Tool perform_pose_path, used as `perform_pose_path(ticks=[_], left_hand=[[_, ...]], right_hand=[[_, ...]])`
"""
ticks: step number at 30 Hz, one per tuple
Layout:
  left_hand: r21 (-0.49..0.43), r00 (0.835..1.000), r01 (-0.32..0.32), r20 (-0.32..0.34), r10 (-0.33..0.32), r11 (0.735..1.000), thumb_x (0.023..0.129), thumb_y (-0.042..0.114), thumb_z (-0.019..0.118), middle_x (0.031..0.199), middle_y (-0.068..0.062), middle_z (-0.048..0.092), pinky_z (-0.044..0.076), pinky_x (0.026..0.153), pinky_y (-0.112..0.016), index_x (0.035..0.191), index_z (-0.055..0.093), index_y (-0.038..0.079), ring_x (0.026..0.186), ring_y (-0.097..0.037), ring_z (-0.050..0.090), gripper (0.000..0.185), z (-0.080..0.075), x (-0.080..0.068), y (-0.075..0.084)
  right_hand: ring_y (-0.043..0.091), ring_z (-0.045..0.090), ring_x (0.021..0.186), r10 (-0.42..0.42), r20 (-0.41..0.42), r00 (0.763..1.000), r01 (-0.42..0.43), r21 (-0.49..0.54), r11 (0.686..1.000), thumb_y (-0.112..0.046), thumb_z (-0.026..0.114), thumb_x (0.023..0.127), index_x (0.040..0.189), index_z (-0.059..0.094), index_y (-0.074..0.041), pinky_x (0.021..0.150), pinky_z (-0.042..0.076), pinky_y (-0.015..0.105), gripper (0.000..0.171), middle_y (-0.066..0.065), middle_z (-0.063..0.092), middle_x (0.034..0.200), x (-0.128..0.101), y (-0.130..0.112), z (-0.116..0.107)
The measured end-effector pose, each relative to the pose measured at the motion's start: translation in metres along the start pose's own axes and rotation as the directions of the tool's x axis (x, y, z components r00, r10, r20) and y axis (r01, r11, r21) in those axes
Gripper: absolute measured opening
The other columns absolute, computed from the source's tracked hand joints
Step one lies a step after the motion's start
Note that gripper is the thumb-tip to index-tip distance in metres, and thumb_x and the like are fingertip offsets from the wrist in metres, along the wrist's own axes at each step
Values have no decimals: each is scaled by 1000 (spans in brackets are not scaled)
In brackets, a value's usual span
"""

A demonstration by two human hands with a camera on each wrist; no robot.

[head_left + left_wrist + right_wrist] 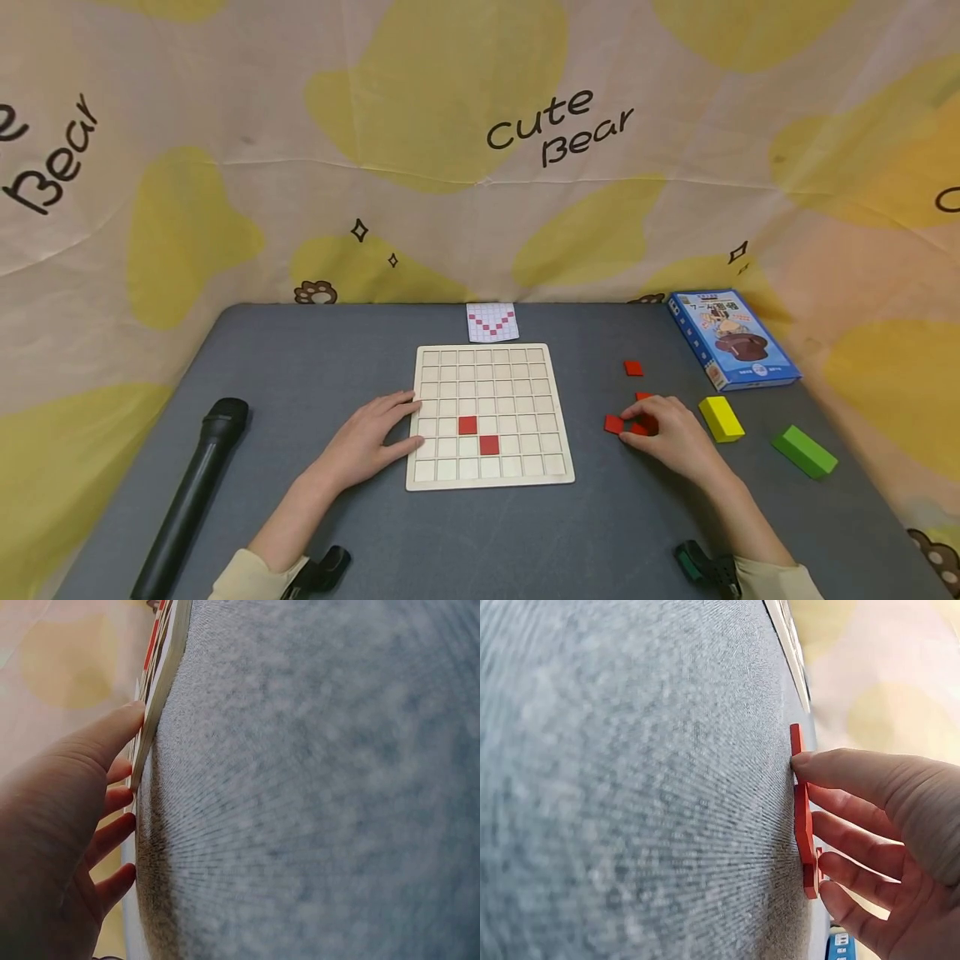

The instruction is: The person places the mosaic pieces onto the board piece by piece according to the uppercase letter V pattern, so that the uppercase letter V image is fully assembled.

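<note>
A pale square-grid board [491, 484] lies in the middle of the table with two red square tiles, one tile [467, 425] diagonally next to the other tile [489, 445]. My left hand [367, 437] rests against the board's left edge, its fingers spread and touching the rim. To the right of the board, my right hand [675, 433] pinches a red tile [612, 424] between thumb and index finger, low over the table. More red tiles lie beside and partly beneath that hand; in the right wrist view one tile [802, 821] sits right below the thumb.
Behind the board lies a small card [492, 322] with a pink V pattern. A yellow block [722, 419], a green block [805, 452] and a blue box [738, 337] are at right. Another red tile [633, 367] lies farther back. A black microphone [191, 500] lies at left.
</note>
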State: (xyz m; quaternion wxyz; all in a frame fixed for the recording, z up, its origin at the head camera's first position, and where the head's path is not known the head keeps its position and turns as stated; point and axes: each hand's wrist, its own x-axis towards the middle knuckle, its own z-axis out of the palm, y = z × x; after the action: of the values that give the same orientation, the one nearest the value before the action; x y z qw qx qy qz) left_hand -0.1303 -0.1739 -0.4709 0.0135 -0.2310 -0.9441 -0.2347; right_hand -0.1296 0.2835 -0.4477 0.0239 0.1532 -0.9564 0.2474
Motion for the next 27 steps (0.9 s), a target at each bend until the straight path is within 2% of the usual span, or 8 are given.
perform_pose_path(ticks=[8, 14, 18, 27], left_hand=[[1, 1000, -3, -3, 3, 1000, 89, 42, 70, 143, -12, 50, 36, 107, -56, 136, 58, 8, 132, -34, 45, 60, 0, 0, 1], [1, 1000, -10, -9, 10, 1000, 89, 42, 70, 143, -11, 50, 36, 106, -56, 136, 58, 9, 132, -34, 45, 59, 0, 0, 0], [-2, 1000, -14, -13, 14, 1000, 89, 42, 70, 143, -11, 50, 36, 106, -56, 136, 58, 9, 132, -34, 45, 59, 0, -1, 0], [-10, 1000, -13, -10, 13, 1000, 89, 41, 71, 143, -12, 50, 36, 107, -56, 136, 58, 8, 132, -34, 45, 59, -1, -1, 1]], right_hand=[[33, 53, 100, -15, -24, 1000, 15, 6, 1000, -22, 82, 80, 99, 73, -11, 87, 46, 54, 24, 13, 66, 108, 4, 0, 6], [30, 54, 98, -40, -62, 997, 41, 12, 999, -20, 82, 79, 97, 73, -11, 86, 46, 51, 22, 7, 67, 103, 9, -3, 11], [29, 55, 100, -30, -58, 998, 32, 37, 999, -21, 81, 81, 99, 72, -12, 87, 45, 51, 22, 5, 67, 104, 14, -9, 15], [22, 55, 96, -51, -86, 995, 60, 102, 993, -23, 83, 79, 99, 73, -14, 84, 48, 44, 24, 0, 67, 100, 31, -33, 31]])
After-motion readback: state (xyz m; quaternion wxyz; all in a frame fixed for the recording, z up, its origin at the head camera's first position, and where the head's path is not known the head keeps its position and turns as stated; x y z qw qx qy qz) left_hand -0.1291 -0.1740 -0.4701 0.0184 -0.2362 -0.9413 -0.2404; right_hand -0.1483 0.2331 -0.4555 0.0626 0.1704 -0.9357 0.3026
